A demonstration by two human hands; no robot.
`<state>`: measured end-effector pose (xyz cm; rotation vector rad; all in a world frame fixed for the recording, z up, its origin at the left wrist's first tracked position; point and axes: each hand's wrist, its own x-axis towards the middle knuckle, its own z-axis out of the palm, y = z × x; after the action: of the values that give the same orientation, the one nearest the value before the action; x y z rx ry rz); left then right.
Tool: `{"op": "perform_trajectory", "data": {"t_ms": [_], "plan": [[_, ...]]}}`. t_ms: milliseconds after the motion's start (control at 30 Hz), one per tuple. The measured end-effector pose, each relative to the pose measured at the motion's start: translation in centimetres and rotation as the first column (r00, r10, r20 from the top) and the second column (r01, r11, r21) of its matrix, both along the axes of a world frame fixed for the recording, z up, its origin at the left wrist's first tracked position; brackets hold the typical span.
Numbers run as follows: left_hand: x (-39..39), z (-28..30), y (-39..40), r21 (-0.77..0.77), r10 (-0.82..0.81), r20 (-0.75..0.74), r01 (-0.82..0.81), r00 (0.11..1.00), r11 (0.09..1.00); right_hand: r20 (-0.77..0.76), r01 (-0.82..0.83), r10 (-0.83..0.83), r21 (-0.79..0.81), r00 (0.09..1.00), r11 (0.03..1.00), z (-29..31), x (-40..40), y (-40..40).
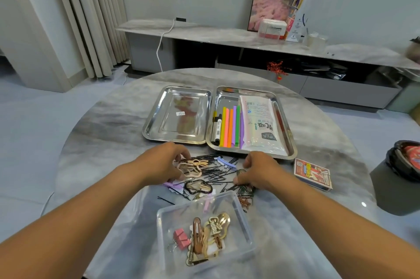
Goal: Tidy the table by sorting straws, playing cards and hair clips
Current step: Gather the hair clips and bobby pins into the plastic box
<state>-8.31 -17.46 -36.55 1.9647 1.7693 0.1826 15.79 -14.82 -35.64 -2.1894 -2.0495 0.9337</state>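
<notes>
- A round marble table fills the view from a head camera, with two bare forearms reaching forward over it.
- The left hand sits over the left part of a scattered pile of hair clips; its fingers are curled down onto a beige clip, though whether they actually pinch it cannot be told.
- The right hand rests on the right part of the same pile, fingers curled, thumb and fingertips touching the black pins; a firm hold cannot be confirmed.
- The pile lies mid-table, between the hands, just in front of two steel trays.
- The left tray holds nothing but a small sticker.
- The right tray holds coloured straws lying side by side, a marker to their left, and a bag of straws to their right.
- A box of cards lies on the table right of the pile, near the right tray's corner.
- A clear plastic box stands nearest the camera, holding several gold and brown clips and pink binder clips.
</notes>
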Motion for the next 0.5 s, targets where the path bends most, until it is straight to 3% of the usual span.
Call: {"op": "perform_trajectory", "data": {"t_ms": [133, 267, 367, 500], "plan": [[0.5, -1.2, 0.8, 0.028, -0.005, 0.001, 0.004, 1.0, 1.0, -0.232, 0.063, -0.064, -0.011, 0.971, 0.998, 0.5, 0.0, 0.3], [0.9, -1.3, 1.2, 0.003, -0.01, 0.025, 0.01, 1.0, 1.0, -0.364, 0.04, -0.04, -0.008, 0.931, 0.999, 4.1, 0.3, 0.5], [1.1, -1.3, 1.2, -0.015, -0.016, 0.019, 0.017, 1.0, 1.0, -0.417, -0.186, 0.142, -0.065, 0.898, 0.98, 7.8, 0.9, -0.5], [1.3, -1.2, 1.0, -0.032, -0.005, 0.032, 0.006, 0.999, 0.999, -0.443, -0.546, 0.421, -0.203, 0.792, 0.813, 8.9, 0.2, -2.8]]}}
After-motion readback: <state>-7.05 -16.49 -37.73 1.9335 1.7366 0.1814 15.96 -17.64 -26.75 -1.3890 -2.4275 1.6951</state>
